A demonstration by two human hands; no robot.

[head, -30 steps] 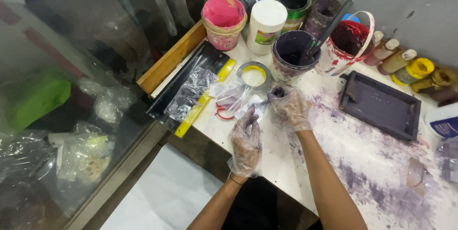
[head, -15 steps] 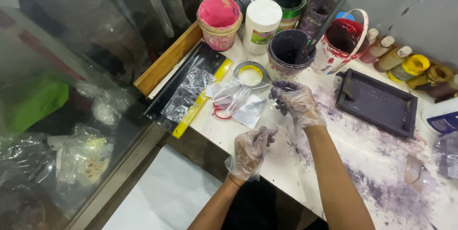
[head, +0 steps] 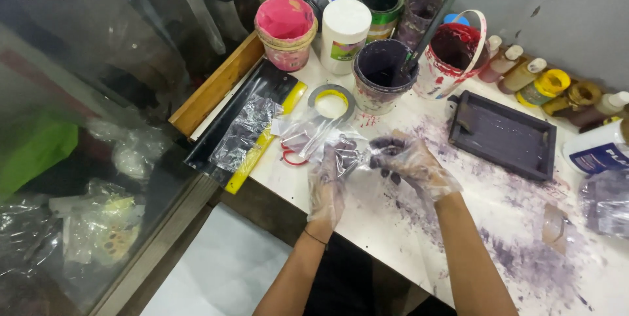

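Both hands have come together now over the desk (head: 393, 250), where a second ago the left hand (head: 329, 181) was lower down and away from the right one. The left hand's fingers are pinching the thin clear plastic at the right hand (head: 407, 162), tugging at the glove there. Looks to me like the glove is getting pulled or straightened, though I can't tell if it's coming off or going on. The right hand is half curled, fingers bent inward, holding nothing else that I can see.

The glove (head: 419, 170) itself is clear, crinkly and loose, smeared dark purple at the fingertips. It sits on the right hand, just in front of the purple paint tub (head: 382, 73).

Left of that tub there's a roll of tape (head: 331, 103) with a yellow core, with red-handled scissors (head: 293, 152) under a crumpled clear bag nearer the hands. Further left lies a black tray (head: 239, 126) with a yellow ruler (head: 265, 139) along it. Right of the tub sits a red-stained bucket (head: 452, 54), then a dark rectangular tray (head: 503, 134). Behind the tub there's a pink tub (head: 285, 31) and a white jar (head: 344, 34).
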